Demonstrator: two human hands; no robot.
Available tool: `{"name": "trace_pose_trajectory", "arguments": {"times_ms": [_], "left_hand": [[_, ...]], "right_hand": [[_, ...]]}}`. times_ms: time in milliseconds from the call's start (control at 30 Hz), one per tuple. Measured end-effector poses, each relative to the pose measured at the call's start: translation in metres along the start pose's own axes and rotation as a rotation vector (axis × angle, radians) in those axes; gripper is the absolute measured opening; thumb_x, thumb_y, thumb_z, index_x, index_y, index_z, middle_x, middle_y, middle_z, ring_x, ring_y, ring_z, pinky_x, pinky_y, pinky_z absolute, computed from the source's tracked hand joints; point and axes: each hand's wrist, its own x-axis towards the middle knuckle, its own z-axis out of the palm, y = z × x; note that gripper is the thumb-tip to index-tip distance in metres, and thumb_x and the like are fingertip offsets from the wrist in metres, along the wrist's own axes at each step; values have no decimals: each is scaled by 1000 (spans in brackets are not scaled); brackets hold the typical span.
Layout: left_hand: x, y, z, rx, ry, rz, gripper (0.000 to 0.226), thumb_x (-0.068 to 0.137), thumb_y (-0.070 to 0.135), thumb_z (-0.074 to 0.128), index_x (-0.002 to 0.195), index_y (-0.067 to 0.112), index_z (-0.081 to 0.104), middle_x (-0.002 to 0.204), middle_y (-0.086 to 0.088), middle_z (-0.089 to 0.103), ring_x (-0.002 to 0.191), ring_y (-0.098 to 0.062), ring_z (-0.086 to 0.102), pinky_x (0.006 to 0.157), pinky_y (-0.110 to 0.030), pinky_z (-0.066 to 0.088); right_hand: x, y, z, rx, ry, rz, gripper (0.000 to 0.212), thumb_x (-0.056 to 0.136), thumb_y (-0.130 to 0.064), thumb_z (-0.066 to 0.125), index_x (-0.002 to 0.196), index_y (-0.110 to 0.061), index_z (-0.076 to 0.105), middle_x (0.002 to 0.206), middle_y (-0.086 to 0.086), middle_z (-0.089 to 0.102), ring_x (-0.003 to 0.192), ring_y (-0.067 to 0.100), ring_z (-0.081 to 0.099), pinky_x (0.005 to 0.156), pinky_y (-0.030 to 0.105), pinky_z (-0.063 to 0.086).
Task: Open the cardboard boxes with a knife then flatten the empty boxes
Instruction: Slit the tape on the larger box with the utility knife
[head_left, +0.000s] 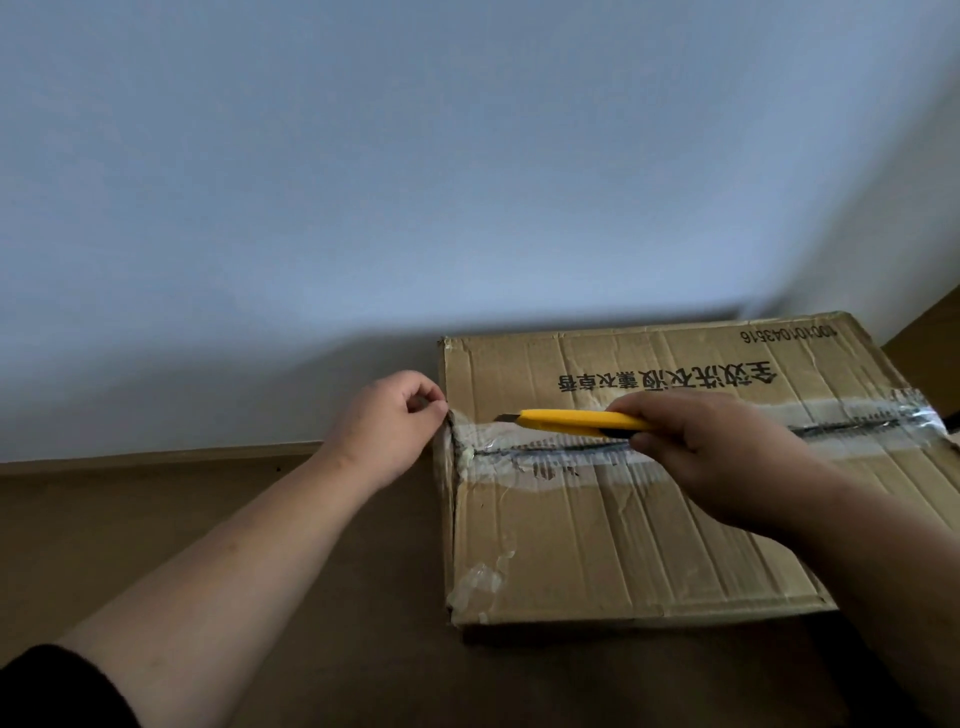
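Note:
A brown cardboard box (623, 545) lies on the floor at the right, its two top flaps meeting in a seam under clear tape (519, 462). My right hand (727, 457) grips a yellow utility knife (576, 422) above the seam, its short blade pointing left toward the box's left edge. My left hand (387, 421) is at that left edge, its curled fingers pinching the tape end at the corner of the seam. Black printed characters run along the far flap.
The box sits on a brown floor (260, 519) close to a pale wall (415, 182) with a low baseboard. Another brown cardboard surface (930, 332) shows at the far right edge behind the box.

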Motion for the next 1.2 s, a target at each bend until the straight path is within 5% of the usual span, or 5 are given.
{"name": "trace_pose_trajectory", "arguments": {"times_ms": [333, 633, 800, 1000, 1200], "left_hand": [[5, 13, 5, -328, -74, -259, 19, 90, 20, 71, 72, 13, 71, 53, 3, 57, 41, -10, 47, 45, -27, 43], [5, 22, 7, 36, -37, -196, 26, 93, 34, 61, 78, 14, 63, 57, -2, 62, 40, -24, 59, 52, -41, 58], [10, 29, 3, 282, -73, -100, 38, 95, 39, 55, 78, 7, 65, 61, -12, 66, 51, -27, 63, 55, -32, 48], [14, 28, 2, 274, -107, -105, 35, 91, 29, 52, 76, -2, 63, 54, -7, 48, 45, -25, 48, 52, -38, 46], [18, 25, 6, 95, -70, -182, 29, 88, 27, 52, 81, 1, 62, 57, -8, 55, 44, -23, 50, 51, -29, 40]], "right_hand": [[-4, -1, 7, 57, -37, 4, 21, 97, -30, 57, 114, -42, 61, 87, -15, 61, 78, 3, 55, 68, 26, 44], [-5, -2, 5, 33, -34, 3, 21, 97, -31, 56, 114, -42, 60, 89, -17, 61, 81, 4, 56, 75, 33, 50], [-6, -3, 6, -12, -46, -17, 27, 98, -33, 54, 121, -46, 57, 95, -20, 58, 87, 2, 54, 79, 30, 48], [-4, -9, 10, -31, -73, -22, 29, 99, -34, 52, 126, -45, 55, 99, -21, 57, 91, 2, 53, 82, 29, 48], [-4, -11, 10, -33, -56, -40, 30, 99, -34, 52, 126, -47, 54, 98, -21, 56, 91, 2, 52, 83, 29, 47]]}}
